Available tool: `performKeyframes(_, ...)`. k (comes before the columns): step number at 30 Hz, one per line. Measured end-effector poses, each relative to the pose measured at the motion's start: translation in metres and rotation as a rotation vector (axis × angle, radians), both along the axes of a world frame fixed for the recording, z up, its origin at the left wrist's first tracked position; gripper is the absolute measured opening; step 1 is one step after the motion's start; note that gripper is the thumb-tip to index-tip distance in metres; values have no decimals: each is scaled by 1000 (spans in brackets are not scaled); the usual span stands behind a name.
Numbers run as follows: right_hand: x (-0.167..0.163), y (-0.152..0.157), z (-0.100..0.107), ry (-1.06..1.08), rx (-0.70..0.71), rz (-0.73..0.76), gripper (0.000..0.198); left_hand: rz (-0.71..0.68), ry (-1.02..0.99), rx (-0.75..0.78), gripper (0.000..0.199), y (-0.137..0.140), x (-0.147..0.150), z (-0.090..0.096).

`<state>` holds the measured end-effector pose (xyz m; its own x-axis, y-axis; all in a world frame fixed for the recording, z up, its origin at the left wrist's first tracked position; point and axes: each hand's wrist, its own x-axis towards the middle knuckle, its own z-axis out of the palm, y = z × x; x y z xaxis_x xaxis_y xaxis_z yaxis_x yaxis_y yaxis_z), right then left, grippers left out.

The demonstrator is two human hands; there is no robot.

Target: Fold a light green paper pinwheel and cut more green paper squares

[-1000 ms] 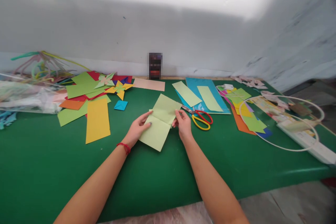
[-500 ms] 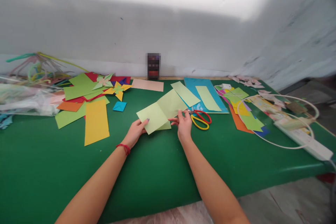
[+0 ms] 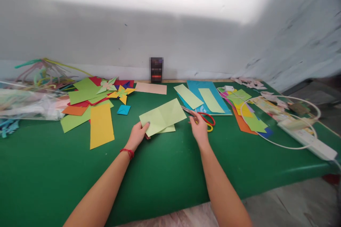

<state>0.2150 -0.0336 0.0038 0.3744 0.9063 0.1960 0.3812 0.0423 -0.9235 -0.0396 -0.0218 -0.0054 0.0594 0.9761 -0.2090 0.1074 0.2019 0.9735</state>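
Observation:
Pinched between the thumb and fingers of my left hand (image 3: 138,133) is a creased light-green sheet of paper (image 3: 163,116), tilted above the table. A light-green corner shows below it; whether it is a separate piece I cannot tell. My right hand (image 3: 199,127) is off the paper, its fingers bent and a little apart, at the scissors (image 3: 209,118) with red and yellow handles. Those lie on the table, blades pointing left, partly hidden by the hand. Behind them, light-green strips (image 3: 188,96) rest on and beside a blue sheet (image 3: 225,104).
Coloured papers, including a yellow sheet (image 3: 101,127), lie left with folded paper pinwheels (image 3: 122,94) and a small blue folded piece (image 3: 124,109). A phone-like device (image 3: 156,70) stands against the wall. Right are more papers (image 3: 246,113), a white cable and a power strip (image 3: 310,142).
My right hand has let go of the paper and moved right to the scissors. The sheet, folded over before, now lies opened out in my left hand.

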Motion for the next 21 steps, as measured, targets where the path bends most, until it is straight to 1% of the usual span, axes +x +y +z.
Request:
performKeyframes(1, 13, -2, 2, -216, -34, -54, 31, -2, 11, 8, 25, 0, 0, -1)
performKeyframes(2, 24, -4, 4, -414, -96, -145, 31, -5, 21, 14, 25, 1, 0, -1)
performKeyframes(3, 34, -5, 5, -595, -197, -242, 32, -7, 30, 18, 26, 1, 0, -2)
performKeyframes(4, 42, -6, 5, -735, -308, -309, 34, -9, 37, 21, 26, 1, 1, -2)
performKeyframes(5, 47, -7, 5, -830, -409, -331, 35, -12, 42, 22, 26, 1, 1, -2)
performKeyframes(6, 50, -6, 4, -887, -480, -326, 36, -15, 47, 22, 27, 1, 2, -2)
performKeyframes(7, 51, -5, 2, -916, -522, -317, 36, -17, 51, 21, 27, 0, 2, -2)
performKeyframes(9, 49, -2, -2, -963, -551, -321, 36, -22, 59, 20, 29, 0, 3, -2)
performKeyframes(12, 40, 6, -5, -1062, -538, -372, 30, -22, 75, 27, 29, 0, 2, -3)
performKeyframes(14, 35, 11, -6, -1068, -529, -377, 28, -22, 81, 33, 30, 0, 2, -5)
performKeyframes(17, 33, 14, -5, -994, -514, -370, 29, -21, 80, 35, 30, 1, 2, -8)
performKeyframes(19, 35, 13, -4, -911, -472, -379, 30, -17, 76, 33, 29, 2, 2, -10)
performKeyframes(21, 39, 12, -2, -686, -408, -398, 28, -11, 72, 32, 28, 2, 3, -11)
